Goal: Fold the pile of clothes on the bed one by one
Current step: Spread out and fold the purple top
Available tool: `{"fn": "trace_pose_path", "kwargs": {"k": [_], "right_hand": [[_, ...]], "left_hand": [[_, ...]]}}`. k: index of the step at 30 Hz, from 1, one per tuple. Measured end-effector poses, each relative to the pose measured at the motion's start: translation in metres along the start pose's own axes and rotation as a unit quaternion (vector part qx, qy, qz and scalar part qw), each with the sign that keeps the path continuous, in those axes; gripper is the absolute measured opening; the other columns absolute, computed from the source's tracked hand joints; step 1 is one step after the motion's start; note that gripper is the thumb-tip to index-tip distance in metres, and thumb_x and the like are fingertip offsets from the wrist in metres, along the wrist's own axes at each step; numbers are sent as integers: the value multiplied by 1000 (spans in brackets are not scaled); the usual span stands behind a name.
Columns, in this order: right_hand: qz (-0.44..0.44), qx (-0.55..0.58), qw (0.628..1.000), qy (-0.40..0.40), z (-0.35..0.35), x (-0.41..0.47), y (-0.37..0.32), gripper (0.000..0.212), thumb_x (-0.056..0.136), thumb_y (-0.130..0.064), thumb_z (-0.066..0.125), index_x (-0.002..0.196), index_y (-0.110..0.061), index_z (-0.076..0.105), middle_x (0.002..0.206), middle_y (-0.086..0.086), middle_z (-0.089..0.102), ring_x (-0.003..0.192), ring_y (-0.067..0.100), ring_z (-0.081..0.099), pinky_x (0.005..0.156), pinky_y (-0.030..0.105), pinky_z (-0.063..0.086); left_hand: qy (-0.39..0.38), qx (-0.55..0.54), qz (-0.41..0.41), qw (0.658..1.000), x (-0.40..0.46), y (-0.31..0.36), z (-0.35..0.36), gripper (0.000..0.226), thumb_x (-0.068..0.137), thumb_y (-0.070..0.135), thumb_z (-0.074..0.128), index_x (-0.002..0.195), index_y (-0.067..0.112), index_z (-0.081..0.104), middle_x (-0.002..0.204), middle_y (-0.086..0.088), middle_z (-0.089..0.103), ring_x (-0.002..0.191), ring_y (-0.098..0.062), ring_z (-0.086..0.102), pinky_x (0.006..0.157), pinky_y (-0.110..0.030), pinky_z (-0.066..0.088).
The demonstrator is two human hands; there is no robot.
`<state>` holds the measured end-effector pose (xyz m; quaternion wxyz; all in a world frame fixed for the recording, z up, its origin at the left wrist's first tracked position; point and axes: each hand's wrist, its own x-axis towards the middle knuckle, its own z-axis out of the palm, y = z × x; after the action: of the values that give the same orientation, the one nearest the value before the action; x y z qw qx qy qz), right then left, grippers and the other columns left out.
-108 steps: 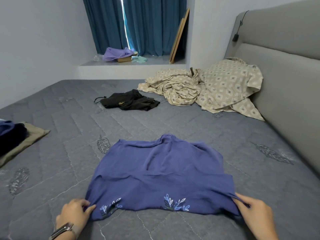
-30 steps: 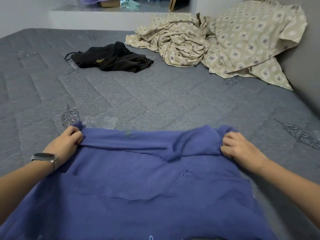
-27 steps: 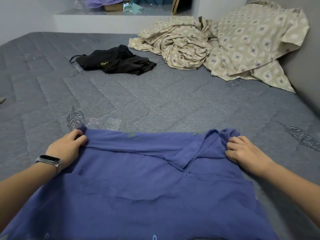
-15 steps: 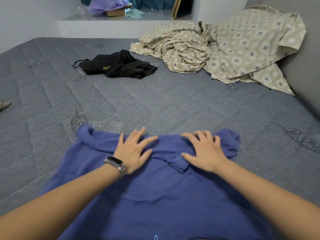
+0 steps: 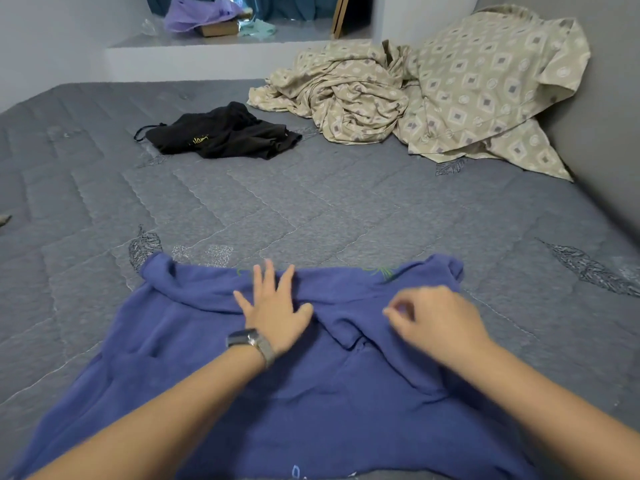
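Blue shirt (image 5: pixel 311 382) spread on bed (image 5: pixel 311 209), near edge. Left hand (image 5: pixel 273 310) flat, fingers splayed, pressing top fold. Right hand (image 5: pixel 436 323) loosely curled above cloth, grip unclear. Risk: bunched collar ridge creasing crooked if smoothed unevenly. Black garment (image 5: pixel 221 135) waits beyond; patterned sheet (image 5: pixel 433 88) heaped by headboard, well apart.

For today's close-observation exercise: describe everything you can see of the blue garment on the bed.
The blue garment is soft, knit-looking cloth spread flat on the grey quilted mattress, its far edge folded into a rumpled band. The left hand presses flat on that band; the right hand, fingers curled, is at the cloth beside it.
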<state>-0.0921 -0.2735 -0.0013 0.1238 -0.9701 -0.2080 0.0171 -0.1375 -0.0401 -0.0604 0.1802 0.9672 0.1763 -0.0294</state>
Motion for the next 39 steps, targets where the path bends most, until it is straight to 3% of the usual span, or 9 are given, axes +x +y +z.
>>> {"fn": "trace_pose_path", "kwargs": {"k": [3, 6, 9, 13, 17, 24, 29, 33, 39], "right_hand": [[20, 40, 997, 66, 1, 44, 41, 63, 79, -40, 70, 137, -29, 47, 131, 1, 54, 121, 30, 48, 95, 41, 43], [132, 21, 988, -73, 13, 72, 69, 106, 64, -62, 77, 149, -29, 23, 145, 4, 39, 133, 34, 33, 106, 47, 36], [152, -37, 972, -177, 22, 70, 69, 95, 64, -71, 71, 136, -18, 38, 138, 5, 44, 132, 30, 32, 103, 44, 34], [134, -39, 978, -152, 19, 62, 55, 53, 77, -58, 67, 112, -20, 57, 125, 4, 59, 123, 27, 50, 97, 39, 38], [172, 162, 969, -77, 2, 53, 42, 21, 71, -31, 75, 76, -15, 63, 78, 5, 63, 87, 25, 63, 66, 28, 42], [188, 501, 838, -101, -47, 64, -52, 9, 77, -5, 72, 79, -4, 63, 80, 14, 64, 68, 23, 60, 64, 31, 50], [165, 506, 833, -152, -48, 91, -170, 14, 80, -4, 65, 74, -5, 52, 69, 14, 51, 56, 23, 52, 51, 25, 44], [146, 514, 828, -168, -18, 103, -266, 11, 81, -1, 60, 79, -4, 50, 63, 10, 48, 52, 17, 51, 35, 18, 42], [106, 500, 823, -248, 51, 92, -342, 15, 88, -30, 63, 94, -16, 61, 85, 3, 55, 77, 19, 55, 66, 31, 49]], "left_hand": [[18, -136, 200, 970, -52, 61, 19, 79, 74, 59, 41, 143, 22, 38, 157, 6, 20, 145, -3, 4, 121, -43, -2], [-61, -51, 347, 935, -111, 109, 75, 43, 102, 42, 24, 123, 35, 61, 136, 15, 54, 132, -2, 39, 118, -32, 16], [-82, 13, 351, 933, -134, 122, 107, 50, 102, 23, 27, 89, 39, 73, 105, 12, 72, 103, -9, 65, 90, -36, 50], [16, -29, 359, 933, -129, 126, 95, 19, 71, 38, 59, 83, 33, 73, 94, 12, 69, 84, -15, 62, 75, -29, 37], [-32, -370, 184, 910, -134, 122, 63, 28, 72, 31, 51, 90, 29, 74, 94, 8, 73, 85, -1, 63, 81, -18, 47], [-17, -761, -118, 638, -142, 54, -9, 18, 97, 10, 47, 102, 4, 63, 90, -6, 74, 78, -10, 70, 66, -21, 55], [70, -802, -159, 571, -134, -45, -49, 25, 97, 0, 41, 93, -1, 66, 120, -20, 64, 77, 3, 68, 72, -10, 50], [141, -810, -220, 525, -151, -133, -59, 26, 101, 7, 31, 102, 14, 57, 93, -2, 69, 77, -8, 69, 66, -23, 57], [180, -753, -352, 525, -160, -198, -67, 14, 94, 17, 51, 102, 18, 61, 94, -4, 64, 80, -15, 58, 59, -25, 51]]}}
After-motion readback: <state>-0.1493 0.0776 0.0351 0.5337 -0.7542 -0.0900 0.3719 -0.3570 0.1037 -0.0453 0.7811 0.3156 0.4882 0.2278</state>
